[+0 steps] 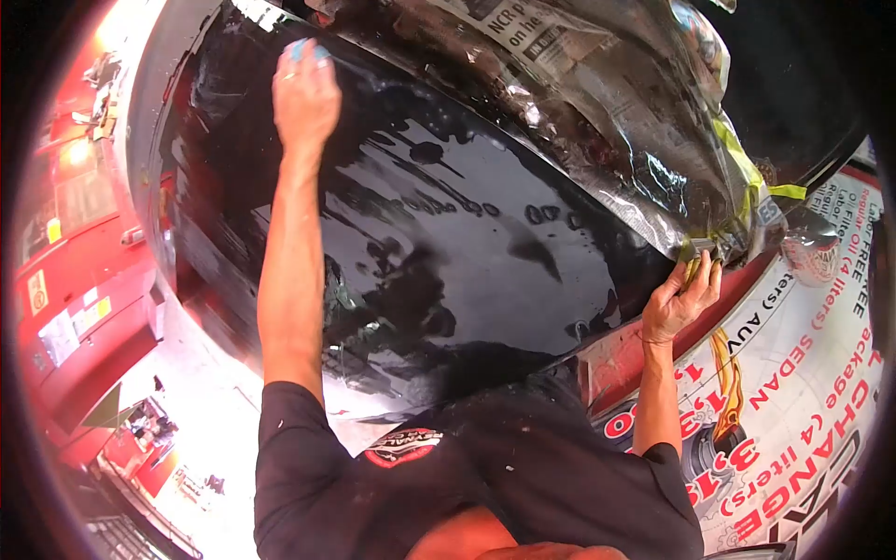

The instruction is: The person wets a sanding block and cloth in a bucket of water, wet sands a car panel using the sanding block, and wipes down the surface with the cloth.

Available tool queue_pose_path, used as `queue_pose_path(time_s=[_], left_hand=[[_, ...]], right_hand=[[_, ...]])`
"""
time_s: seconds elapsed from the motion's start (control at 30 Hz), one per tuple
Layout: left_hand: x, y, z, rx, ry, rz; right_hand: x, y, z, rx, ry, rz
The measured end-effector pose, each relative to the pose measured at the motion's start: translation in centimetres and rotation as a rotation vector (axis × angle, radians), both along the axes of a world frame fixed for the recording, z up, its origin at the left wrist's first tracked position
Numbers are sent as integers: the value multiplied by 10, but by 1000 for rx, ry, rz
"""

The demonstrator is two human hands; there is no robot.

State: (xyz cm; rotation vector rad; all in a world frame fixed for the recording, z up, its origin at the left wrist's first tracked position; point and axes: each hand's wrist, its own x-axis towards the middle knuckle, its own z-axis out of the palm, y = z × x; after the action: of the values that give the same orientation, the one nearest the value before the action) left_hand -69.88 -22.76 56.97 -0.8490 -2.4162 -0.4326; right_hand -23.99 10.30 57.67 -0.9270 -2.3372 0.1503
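Observation:
My left hand (305, 98) lies with its fingers stretched out on the upper left of a glossy black car panel (504, 215). Light blue patches show at its fingertips. Whether anything is under the fingers is hidden. A ring sits on one finger. My right hand (684, 297) is closed in a pinch at the panel's right corner, beside the lower end of the masking sheet (597, 112). Something yellowish shows between its fingers, too small to name. The sheet is newspaper and clear plastic, with yellow tape (737, 159) along its right side. Wet-looking streaks and pale reflections cover the panel.
A printed oil-change banner (793, 373) spreads at the lower right, close to my right forearm. Red cabinets or panels (84, 252) stand along the left. A clear plastic bag or wrap (810, 247) hangs right of my right hand.

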Motion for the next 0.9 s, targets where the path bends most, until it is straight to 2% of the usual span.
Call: queue_pose_path(time_s=[0.13,0.2,0.23,0.27,0.33,0.4,0.47,0.53,0.7,0.73,0.8,0.9], left_hand=[[105,90,13,-37,-129,-36],[182,125,18,-188,-103,-174],[218,144,34,-108,-314,-318],[257,159,37,-44,-331,-447],[316,194,39,89,-547,-583],[351,218,31,68,-618,-713],[359,230,30,137,-675,-718],[354,221,29,111,-604,-783],[343,147,33,39,-540,-673],[342,124,35,23,-557,-610],[344,72,37,11,-615,-461],[347,2,41,8,-679,-204]], right_hand=[[2,2,-1,-26,40,23],[3,3,-2,-41,84,52],[3,3,-3,-51,87,59],[4,3,-3,-59,87,56],[3,4,-4,-45,87,57],[5,7,-9,-53,105,67],[4,6,-4,-47,77,72],[5,9,-4,-19,62,89],[1,8,-4,16,47,125],[2,9,-4,0,78,136],[7,15,-3,133,-70,146],[6,14,-1,116,-75,124]])
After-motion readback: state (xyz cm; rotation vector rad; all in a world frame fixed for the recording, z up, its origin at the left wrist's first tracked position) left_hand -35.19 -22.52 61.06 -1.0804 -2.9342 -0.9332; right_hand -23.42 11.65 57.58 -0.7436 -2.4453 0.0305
